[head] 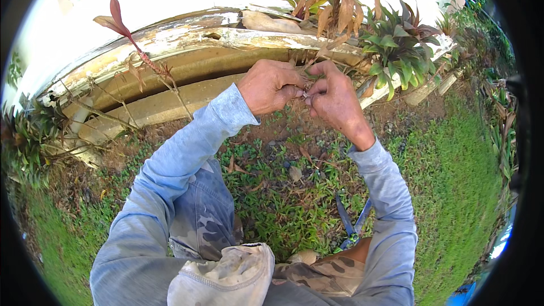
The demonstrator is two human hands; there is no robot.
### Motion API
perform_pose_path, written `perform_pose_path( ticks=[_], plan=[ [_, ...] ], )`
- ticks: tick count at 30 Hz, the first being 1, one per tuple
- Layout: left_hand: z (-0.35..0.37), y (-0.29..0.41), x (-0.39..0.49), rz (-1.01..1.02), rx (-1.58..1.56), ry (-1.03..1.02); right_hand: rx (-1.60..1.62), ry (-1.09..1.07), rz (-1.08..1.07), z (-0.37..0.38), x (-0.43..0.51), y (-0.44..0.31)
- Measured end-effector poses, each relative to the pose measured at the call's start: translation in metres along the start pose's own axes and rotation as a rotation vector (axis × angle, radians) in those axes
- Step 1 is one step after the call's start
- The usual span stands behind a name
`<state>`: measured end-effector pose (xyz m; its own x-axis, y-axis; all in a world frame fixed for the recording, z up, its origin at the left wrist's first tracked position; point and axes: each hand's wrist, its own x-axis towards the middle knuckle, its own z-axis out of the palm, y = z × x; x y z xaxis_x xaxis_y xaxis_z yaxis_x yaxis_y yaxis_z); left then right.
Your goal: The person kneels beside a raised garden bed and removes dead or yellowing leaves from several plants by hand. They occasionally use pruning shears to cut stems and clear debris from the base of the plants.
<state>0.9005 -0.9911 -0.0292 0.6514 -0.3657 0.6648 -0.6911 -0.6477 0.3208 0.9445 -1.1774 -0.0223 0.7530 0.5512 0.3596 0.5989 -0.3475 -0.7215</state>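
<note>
My left hand [272,86] and my right hand [335,104] meet in front of me, near the weathered wooden border. Thumb and fingers of each are pinched on a small, thin, pale piece between them, perhaps a dry stem or root; its exact kind cannot be told. Thin brown stems [312,66] rise just behind the fingertips. Below my right forearm, garden shears [350,225] lie on the grass with their blades apart, partly hidden by my sleeve and leg.
A peeling wooden log [187,42] runs across the front above a concrete ledge [170,104]. A red-leaved plant [148,59] leans at left; a browning plant [340,0] and a green leafy plant [395,46] grow at right. Grass [454,170] spreads at right.
</note>
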Motion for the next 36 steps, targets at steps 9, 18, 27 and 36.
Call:
perform_pose_path(
  ticks=[9,18,27,36],
  plan=[
    [-0.003,-0.023,-0.005,-0.184,0.225,0.084,-0.053,0.069,-0.068,0.003,0.001,0.003],
    [0.008,0.003,-0.002,-0.856,-0.678,-0.190,0.033,0.103,-0.017,0.003,0.005,0.005],
    [0.002,-0.028,-0.013,-0.453,0.209,-0.106,-0.029,0.074,-0.012,-0.005,-0.002,0.004],
    [0.016,-0.044,-0.009,-0.344,0.023,0.032,0.385,-0.095,0.069,-0.001,0.002,-0.011]
  ],
)
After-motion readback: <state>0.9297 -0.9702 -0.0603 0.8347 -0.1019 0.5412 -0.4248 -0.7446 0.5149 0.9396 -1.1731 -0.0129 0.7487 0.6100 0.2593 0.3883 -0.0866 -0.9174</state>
